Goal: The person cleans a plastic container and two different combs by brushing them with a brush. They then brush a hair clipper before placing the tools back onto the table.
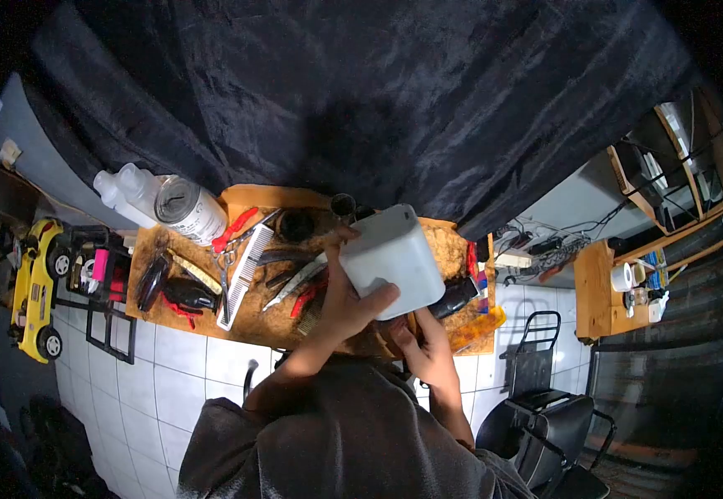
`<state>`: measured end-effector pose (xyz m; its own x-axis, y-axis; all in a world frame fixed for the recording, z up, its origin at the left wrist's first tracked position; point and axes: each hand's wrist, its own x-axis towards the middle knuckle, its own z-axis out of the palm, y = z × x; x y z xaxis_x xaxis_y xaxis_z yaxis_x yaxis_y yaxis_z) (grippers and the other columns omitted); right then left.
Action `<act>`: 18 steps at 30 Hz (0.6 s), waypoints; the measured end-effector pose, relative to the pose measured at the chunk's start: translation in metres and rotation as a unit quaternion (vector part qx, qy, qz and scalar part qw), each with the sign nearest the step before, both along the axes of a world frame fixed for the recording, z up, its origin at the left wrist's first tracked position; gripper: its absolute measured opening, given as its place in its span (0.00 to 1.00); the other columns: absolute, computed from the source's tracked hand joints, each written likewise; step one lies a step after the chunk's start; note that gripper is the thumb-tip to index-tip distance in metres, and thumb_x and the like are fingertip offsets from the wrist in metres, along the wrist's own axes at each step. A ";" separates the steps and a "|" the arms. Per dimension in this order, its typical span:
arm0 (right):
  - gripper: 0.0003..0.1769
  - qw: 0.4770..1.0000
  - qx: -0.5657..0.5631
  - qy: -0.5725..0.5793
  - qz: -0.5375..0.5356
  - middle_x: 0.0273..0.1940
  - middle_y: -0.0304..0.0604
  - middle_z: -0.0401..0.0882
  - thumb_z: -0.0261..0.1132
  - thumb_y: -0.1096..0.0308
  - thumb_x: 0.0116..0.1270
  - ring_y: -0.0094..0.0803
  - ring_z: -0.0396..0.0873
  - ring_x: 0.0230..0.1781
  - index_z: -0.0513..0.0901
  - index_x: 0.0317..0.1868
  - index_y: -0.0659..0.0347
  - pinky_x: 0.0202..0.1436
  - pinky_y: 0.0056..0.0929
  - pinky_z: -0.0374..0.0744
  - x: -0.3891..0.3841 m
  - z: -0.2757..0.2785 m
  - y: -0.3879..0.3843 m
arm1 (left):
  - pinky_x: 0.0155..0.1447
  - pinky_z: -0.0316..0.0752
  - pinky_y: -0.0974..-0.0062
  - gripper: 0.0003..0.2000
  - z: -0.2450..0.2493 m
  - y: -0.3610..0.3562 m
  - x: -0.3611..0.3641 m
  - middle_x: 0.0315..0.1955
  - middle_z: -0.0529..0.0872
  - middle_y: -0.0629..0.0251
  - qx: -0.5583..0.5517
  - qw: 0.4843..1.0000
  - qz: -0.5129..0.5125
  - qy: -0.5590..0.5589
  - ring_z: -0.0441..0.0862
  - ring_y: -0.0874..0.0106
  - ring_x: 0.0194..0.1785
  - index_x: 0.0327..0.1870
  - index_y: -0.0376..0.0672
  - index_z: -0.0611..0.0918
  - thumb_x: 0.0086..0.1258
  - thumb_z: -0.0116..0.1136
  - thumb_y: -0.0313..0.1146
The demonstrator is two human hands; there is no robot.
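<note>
black drape (pixel 361 100) fills my upper view | cluttered wooden worktop (pixel 253 320) below it | white plastic container (pixel 390 259) held above worktop, clamped in left hand (pixel 340 303), thumb across its face | right hand (pixel 432 353) curled just beneath container, I cannot tell its grip | white comb (pixel 245 279) lies left

Smooth, matt white plastic on the container (pixel 390 259). Worn, rough brown wood for the tabletop (pixel 249 198). Near its left edge, cloudy translucent plastic of the spray bottles (pixel 124 187) and a dull, metal-looking grey lid on the can (pixel 185 208). Towards the middle, a white plastic comb (pixel 245 279), glossy red plastic grips on the pliers (pixel 235 226) and bright steel scissors (pixel 227 264). Beyond the far edge, black velvety cloth (pixel 361 91) with a soft sheen. Past the near edge, glossy white floor tiles (pixel 170 349) and a matt grey cloth shirt (pixel 336 441).
</note>
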<state>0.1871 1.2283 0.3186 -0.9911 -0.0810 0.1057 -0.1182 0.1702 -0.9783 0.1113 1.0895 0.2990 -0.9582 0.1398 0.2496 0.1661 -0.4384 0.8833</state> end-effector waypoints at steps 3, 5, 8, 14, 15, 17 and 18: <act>0.17 0.991 -0.119 -0.030 0.053 0.40 0.42 0.79 0.58 0.76 0.67 0.26 0.74 0.38 0.74 0.55 0.71 0.45 0.25 0.73 0.001 -0.030 0.011 | 0.62 0.66 0.65 0.41 -0.009 -0.006 -0.003 0.57 0.65 0.56 -0.008 0.998 -0.048 0.040 0.67 0.68 0.60 0.66 0.49 0.51 0.60 0.69 0.41; 0.17 0.988 -0.146 -0.040 0.040 0.42 0.38 0.78 0.56 0.78 0.67 0.23 0.72 0.41 0.73 0.57 0.70 0.47 0.23 0.72 0.002 -0.038 0.009 | 0.62 0.64 0.66 0.41 -0.001 -0.006 -0.003 0.58 0.65 0.56 -0.030 0.997 -0.036 0.054 0.66 0.68 0.61 0.67 0.48 0.52 0.61 0.69 0.41; 0.18 0.995 -0.095 -0.042 0.005 0.45 0.40 0.78 0.54 0.79 0.67 0.24 0.73 0.45 0.73 0.58 0.69 0.51 0.25 0.72 0.002 -0.023 0.003 | 0.64 0.63 0.66 0.40 0.000 -0.003 -0.001 0.59 0.64 0.57 -0.007 0.998 -0.037 0.047 0.65 0.68 0.62 0.69 0.46 0.54 0.62 0.69 0.42; 0.26 0.925 -0.341 -0.147 -0.080 0.58 0.46 0.74 0.50 0.83 0.61 0.34 0.70 0.61 0.72 0.61 0.67 0.64 0.33 0.68 0.010 -0.041 0.017 | 0.67 0.60 0.67 0.38 0.008 -0.013 -0.006 0.61 0.62 0.56 -0.002 0.996 -0.071 0.062 0.62 0.67 0.65 0.69 0.45 0.56 0.64 0.67 0.41; 0.26 0.931 -0.340 -0.122 -0.047 0.59 0.47 0.74 0.50 0.83 0.61 0.35 0.70 0.62 0.72 0.62 0.68 0.65 0.33 0.67 0.005 -0.040 0.019 | 0.67 0.59 0.67 0.38 0.006 -0.013 -0.008 0.63 0.62 0.54 0.018 0.995 -0.087 0.049 0.62 0.66 0.66 0.69 0.44 0.56 0.65 0.67 0.40; 0.25 0.969 -0.233 -0.066 -0.039 0.58 0.48 0.75 0.53 0.81 0.61 0.36 0.71 0.61 0.72 0.61 0.68 0.65 0.32 0.66 -0.001 -0.045 0.020 | 0.70 0.56 0.66 0.31 0.005 -0.011 -0.009 0.69 0.57 0.51 -0.030 0.991 -0.060 0.114 0.58 0.64 0.71 0.69 0.42 0.58 0.71 0.59 0.37; 0.23 0.982 -0.173 -0.053 -0.053 0.55 0.49 0.77 0.54 0.81 0.62 0.36 0.74 0.57 0.73 0.59 0.68 0.62 0.31 0.68 0.000 -0.041 0.017 | 0.71 0.55 0.66 0.29 0.008 -0.011 -0.008 0.70 0.56 0.51 -0.090 0.986 -0.034 0.134 0.57 0.63 0.71 0.69 0.41 0.58 0.72 0.57 0.36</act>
